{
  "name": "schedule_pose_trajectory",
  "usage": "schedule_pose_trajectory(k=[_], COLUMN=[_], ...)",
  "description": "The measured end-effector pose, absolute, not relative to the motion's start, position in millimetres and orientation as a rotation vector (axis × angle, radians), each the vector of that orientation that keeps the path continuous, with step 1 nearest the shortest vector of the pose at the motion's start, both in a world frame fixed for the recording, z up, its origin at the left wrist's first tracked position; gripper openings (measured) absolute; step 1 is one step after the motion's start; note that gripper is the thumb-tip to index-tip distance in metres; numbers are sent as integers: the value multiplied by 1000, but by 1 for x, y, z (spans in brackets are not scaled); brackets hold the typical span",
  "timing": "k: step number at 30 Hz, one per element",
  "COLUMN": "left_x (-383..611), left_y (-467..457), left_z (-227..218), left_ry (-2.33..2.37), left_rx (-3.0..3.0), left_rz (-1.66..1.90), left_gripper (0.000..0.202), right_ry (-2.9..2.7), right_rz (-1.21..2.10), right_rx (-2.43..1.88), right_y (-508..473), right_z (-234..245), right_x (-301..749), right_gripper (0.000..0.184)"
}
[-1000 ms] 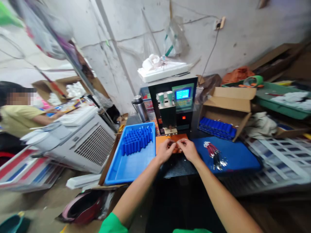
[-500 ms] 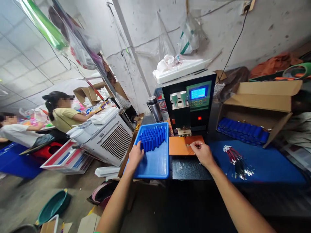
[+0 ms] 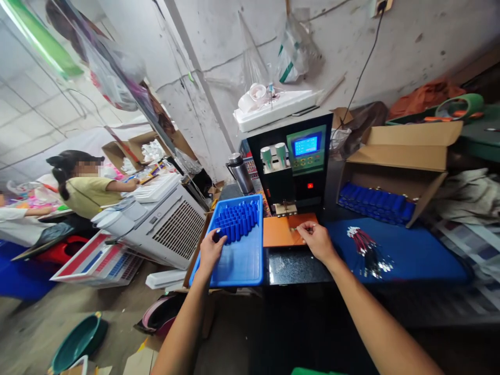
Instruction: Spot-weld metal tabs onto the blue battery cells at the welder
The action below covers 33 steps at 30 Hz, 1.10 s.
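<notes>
My left hand (image 3: pixel 211 250) is at the left side of a blue plastic tray (image 3: pixel 244 268), thumb and fingers closed around a blue cylindrical battery cell (image 3: pixel 217 234). Beside it, several more blue cells (image 3: pixel 239 221) stand upright in rows in the tray. My right hand (image 3: pixel 317 239) is over the orange plate (image 3: pixel 275 233), below the head of a black spot-welding machine (image 3: pixel 310 200). Its thumb and index finger pinch something small and thin, too fine to make out. To the right lies a bundle of red and black wire leads (image 3: pixel 367 250) on a blue cloth (image 3: pixel 422 255).
An open cardboard box (image 3: pixel 406 151) of blue cells stands at the right. A steel flask (image 3: pixel 240 173) is behind the tray, and a white foam lid (image 3: pixel 277 110) lies on the machine. At left, a person (image 3: pixel 88 187) works beside an air cooler (image 3: pixel 175 219).
My left hand's fingers have drawn back slightly from the rows and now close around a cell at their left edge. My right hand stays over the orange plate. The view has shifted.
</notes>
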<state>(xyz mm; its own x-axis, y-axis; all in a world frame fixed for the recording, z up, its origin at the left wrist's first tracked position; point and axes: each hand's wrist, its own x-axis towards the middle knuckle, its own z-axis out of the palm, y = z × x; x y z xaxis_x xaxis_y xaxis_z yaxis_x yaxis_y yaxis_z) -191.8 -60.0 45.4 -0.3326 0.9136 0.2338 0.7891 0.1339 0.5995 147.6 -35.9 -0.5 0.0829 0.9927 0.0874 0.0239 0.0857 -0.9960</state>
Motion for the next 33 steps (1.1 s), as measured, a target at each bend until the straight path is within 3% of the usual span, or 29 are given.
schedule_pose_trajectory(k=[5, 10, 15, 33], left_x=[-114, -34, -4, 1], left_y=[-33, -9, -1, -7], left_z=[50, 45, 37, 19], left_ry=[1523, 1284, 1225, 1144], left_rx=[1596, 1662, 1706, 1708], left_rz=[1133, 998, 956, 1106], left_gripper=[45, 33, 24, 33], right_ry=[-1095, -1067, -1038, -1228], right_rz=[1186, 1175, 1185, 988], right_rx=[-1150, -1140, -1129, -1193], right_y=[-29, -22, -16, 4], right_z=[10, 13, 9, 16], right_x=[150, 154, 153, 144], right_gripper=[37, 36, 35, 21])
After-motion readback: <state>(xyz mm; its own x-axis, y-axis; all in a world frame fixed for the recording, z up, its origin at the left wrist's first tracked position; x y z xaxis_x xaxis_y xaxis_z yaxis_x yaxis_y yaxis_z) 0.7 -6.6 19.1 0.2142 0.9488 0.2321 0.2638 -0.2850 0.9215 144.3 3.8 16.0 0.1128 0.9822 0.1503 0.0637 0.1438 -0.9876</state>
